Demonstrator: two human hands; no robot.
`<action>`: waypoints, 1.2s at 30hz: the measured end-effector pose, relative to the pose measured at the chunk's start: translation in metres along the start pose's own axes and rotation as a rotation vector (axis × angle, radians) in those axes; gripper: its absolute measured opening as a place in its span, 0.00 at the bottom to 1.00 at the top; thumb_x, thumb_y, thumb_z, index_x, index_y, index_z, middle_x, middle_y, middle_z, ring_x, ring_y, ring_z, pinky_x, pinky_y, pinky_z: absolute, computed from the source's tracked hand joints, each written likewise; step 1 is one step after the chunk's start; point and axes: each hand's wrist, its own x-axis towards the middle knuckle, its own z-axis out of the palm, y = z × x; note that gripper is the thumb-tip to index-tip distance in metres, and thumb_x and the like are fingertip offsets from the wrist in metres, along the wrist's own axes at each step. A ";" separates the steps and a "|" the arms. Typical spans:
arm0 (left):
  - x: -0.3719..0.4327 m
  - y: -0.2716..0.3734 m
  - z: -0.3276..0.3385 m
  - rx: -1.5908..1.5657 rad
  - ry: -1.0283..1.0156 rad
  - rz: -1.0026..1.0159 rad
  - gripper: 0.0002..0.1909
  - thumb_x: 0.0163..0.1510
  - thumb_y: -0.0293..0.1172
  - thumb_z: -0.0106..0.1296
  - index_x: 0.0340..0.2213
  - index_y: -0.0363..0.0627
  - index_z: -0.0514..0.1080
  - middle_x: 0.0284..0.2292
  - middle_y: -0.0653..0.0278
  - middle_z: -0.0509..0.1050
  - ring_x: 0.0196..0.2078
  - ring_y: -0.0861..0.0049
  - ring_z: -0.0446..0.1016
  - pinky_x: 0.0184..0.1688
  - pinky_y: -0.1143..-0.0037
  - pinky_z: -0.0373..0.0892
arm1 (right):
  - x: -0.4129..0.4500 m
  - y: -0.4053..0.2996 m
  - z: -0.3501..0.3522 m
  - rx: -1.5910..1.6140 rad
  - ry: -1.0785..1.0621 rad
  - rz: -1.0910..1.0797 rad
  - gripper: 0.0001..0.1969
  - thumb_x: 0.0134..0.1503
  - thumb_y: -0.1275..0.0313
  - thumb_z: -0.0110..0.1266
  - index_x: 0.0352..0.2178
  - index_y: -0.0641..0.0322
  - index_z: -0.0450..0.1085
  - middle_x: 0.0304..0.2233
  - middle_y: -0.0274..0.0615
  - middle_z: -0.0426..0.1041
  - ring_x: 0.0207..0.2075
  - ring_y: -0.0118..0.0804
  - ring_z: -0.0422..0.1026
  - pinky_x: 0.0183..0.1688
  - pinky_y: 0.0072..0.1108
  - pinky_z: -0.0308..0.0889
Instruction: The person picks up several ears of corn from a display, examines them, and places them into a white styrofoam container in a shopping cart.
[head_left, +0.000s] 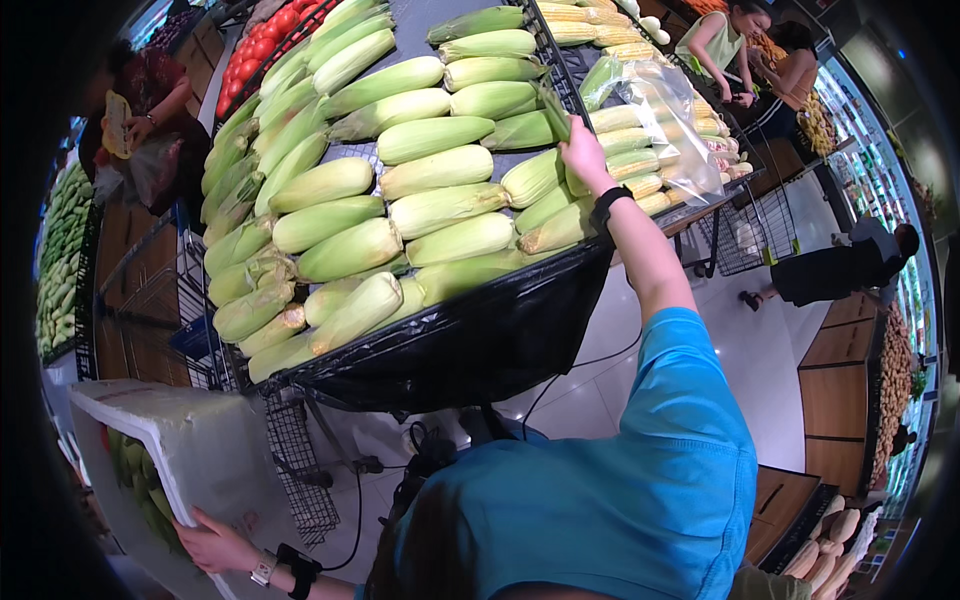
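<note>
My right hand (583, 154) reaches over the corn display and grips green corn husk (555, 112) near the black divider. I cannot tell whether a whole ear is attached. Around it lie rows of corn ears in green husks (435, 139), stacked deeper at the left. My left hand (217, 544) holds the rim of a white foam box (202, 427) at lower left. The box is tilted, its opening facing left, and green produce (139, 480) that looks like husked corn shows inside.
Black plastic (480, 352) drapes the display's front. Bagged peeled corn (660, 120) lies right of the divider (562, 60); tomatoes (251, 60) lie left. A shopping cart (150, 277) stands at left, another cart (757, 217) at right. A black cable (360, 510) hangs below. Several people are nearby.
</note>
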 end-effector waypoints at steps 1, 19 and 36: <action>0.000 0.000 -0.002 0.006 -0.002 0.002 0.30 0.54 0.58 0.31 0.47 0.50 0.62 0.43 0.63 0.68 0.43 0.67 0.67 0.44 0.67 0.61 | -0.002 -0.008 -0.010 0.072 0.047 0.024 0.25 0.47 0.70 0.51 0.48 0.53 0.55 0.34 0.55 0.69 0.35 0.53 0.69 0.38 0.35 0.64; -0.005 0.006 -0.024 -0.116 0.012 0.049 0.29 0.54 0.55 0.34 0.49 0.47 0.60 0.45 0.61 0.66 0.47 0.66 0.63 0.50 0.66 0.56 | -0.394 -0.113 0.191 0.103 -0.268 -0.584 0.20 0.46 0.73 0.42 0.44 0.51 0.61 0.42 0.43 0.64 0.47 0.43 0.62 0.49 0.32 0.56; -0.003 0.000 -0.034 -0.375 -0.044 0.092 0.26 0.55 0.44 0.39 0.52 0.45 0.56 0.47 0.56 0.63 0.49 0.61 0.60 0.51 0.65 0.54 | -0.250 -0.092 -0.010 0.797 -0.750 0.110 0.12 0.53 0.65 0.49 0.27 0.67 0.69 0.20 0.37 0.71 0.18 0.24 0.69 0.20 0.14 0.64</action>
